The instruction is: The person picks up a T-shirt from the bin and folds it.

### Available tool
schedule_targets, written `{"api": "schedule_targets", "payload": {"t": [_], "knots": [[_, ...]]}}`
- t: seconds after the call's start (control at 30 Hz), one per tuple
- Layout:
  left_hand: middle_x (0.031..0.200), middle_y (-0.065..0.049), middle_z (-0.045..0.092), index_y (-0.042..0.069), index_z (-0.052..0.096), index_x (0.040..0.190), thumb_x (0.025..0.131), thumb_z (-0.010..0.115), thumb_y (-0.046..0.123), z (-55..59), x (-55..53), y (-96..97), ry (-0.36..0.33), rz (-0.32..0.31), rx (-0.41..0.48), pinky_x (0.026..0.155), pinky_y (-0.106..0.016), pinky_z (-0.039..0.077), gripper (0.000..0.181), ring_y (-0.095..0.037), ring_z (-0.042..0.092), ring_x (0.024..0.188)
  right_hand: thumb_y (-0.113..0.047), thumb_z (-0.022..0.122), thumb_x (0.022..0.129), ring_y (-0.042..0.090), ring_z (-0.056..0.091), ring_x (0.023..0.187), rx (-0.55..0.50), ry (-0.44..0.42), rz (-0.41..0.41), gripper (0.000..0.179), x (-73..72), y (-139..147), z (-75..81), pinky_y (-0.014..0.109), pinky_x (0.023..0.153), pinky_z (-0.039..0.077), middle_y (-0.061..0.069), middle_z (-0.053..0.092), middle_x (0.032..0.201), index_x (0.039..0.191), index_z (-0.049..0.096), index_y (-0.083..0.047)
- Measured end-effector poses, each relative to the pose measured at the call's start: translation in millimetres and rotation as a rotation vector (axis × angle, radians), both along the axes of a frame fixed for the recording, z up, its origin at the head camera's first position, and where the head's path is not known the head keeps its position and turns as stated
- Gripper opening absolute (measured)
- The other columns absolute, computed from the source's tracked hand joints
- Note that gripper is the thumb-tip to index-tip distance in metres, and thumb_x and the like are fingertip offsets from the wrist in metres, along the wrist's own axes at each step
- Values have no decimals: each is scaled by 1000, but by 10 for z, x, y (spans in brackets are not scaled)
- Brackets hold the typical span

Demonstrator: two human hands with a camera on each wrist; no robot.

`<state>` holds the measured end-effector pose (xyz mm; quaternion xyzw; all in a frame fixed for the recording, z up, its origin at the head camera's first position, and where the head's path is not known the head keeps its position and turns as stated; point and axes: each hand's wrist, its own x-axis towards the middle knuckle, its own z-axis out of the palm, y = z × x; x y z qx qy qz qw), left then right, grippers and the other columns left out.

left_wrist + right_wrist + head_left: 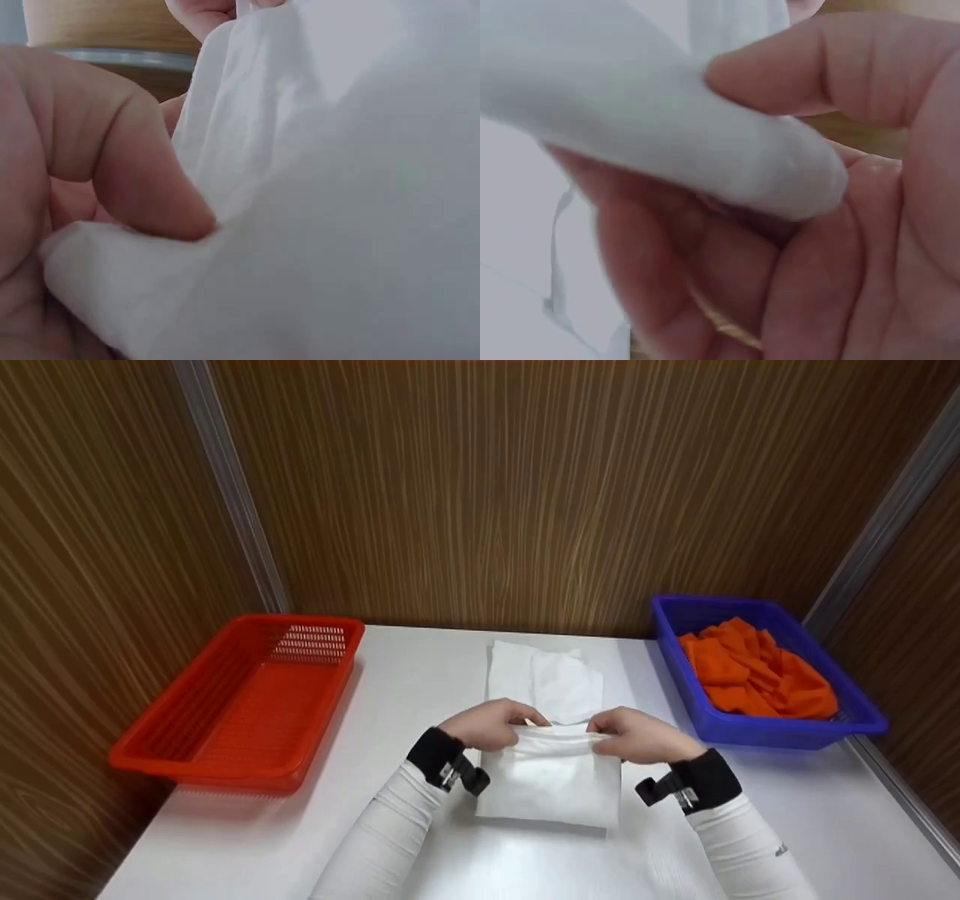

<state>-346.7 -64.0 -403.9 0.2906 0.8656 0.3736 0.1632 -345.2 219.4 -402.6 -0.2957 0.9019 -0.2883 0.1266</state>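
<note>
Both hands hold a white folded cloth (pixel 551 784) by its far edge, one at each corner. In the head view my left hand (pixel 491 725) pinches the left corner and my right hand (pixel 637 735) the right. Close up in the left wrist view, the thumb (pixel 150 172) presses on the white fabric (pixel 345 225). The right wrist view shows the thumb (pixel 780 75) on top of a rounded fold (pixel 705 150), with the other fingers curled beneath. Behind the hands, a second white folded piece (pixel 551 679) lies on the table.
A red plastic basket (pixel 296 757) stands on the left of the white table (pixel 405 682). At the right is a blue basket (pixel 787 731) with crumpled orange cloth (pixel 750 671) inside. Wood-patterned panels (pixel 465 495) enclose the back and sides.
</note>
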Motion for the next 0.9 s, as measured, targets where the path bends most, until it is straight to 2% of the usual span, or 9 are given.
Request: {"api": "schedule_targets", "payload": {"t": [0.13,0.27,0.33,0.43,0.5,0.57,0.7,0.8,0.9], "knots": [[97,0,72,12,75,126,81,43,-10,-97,-316,-14,-77,118,119,70,-22,45,60,-10,57,87,-8,64,91,9,56,69,-130,-113,-105,15,-335,5,-146,25,62,50,-4,63,81,101,68,3],[91,0,65,6,72,125,90,48,-2,-387,-526,-5,-141,341,312,69,-21,44,44,-11,55,83,-10,64,93,8,59,75,-246,-174,-253,21,-599,-28,-421,25,64,53,-3,66,87,106,66,7],[101,-4,66,3,70,125,98,55,9,-572,-568,-2,-178,471,381,75,-22,45,31,-12,55,88,-14,65,95,10,60,79,-243,-146,-327,24,-666,-53,-590,24,67,52,2,69,94,109,68,5],[126,-13,66,-1,63,128,102,64,24,-811,-572,-14,-272,636,467,89,-27,50,36,-17,59,103,-21,67,98,14,63,93,-207,-99,-430,33,-686,-68,-809,23,80,49,14,73,111,118,70,4],[136,-19,62,0,60,134,100,69,24,-911,-560,-30,-325,686,506,96,-32,51,42,-22,60,112,-24,69,99,17,62,95,-217,-115,-487,39,-657,-57,-894,24,81,47,18,71,117,126,68,3],[143,-24,59,1,56,140,96,71,14,-960,-551,-50,-340,699,534,97,-36,52,48,-27,61,118,-24,70,99,16,62,95,-282,-172,-533,45,-617,-39,-923,24,81,49,17,69,117,132,64,6],[145,-26,61,2,60,140,91,70,-3,-1012,-543,-65,-272,710,525,92,-32,54,50,-31,64,122,-14,70,97,11,59,79,-387,-241,-610,38,-543,-8,-937,22,69,52,5,66,98,125,63,10],[135,-25,67,0,67,130,93,70,-3,-1070,-539,-45,-185,770,507,87,-30,55,38,-32,68,118,-10,69,96,8,58,76,-416,-228,-657,27,-513,-2,-986,20,67,51,0,64,88,113,66,10],[121,-24,73,-1,72,119,95,71,4,-1092,-551,-24,-99,830,489,87,-33,57,25,-34,71,111,-12,69,98,8,58,75,-444,-212,-702,24,-529,-16,-1025,20,66,51,0,63,86,109,66,9]]}}
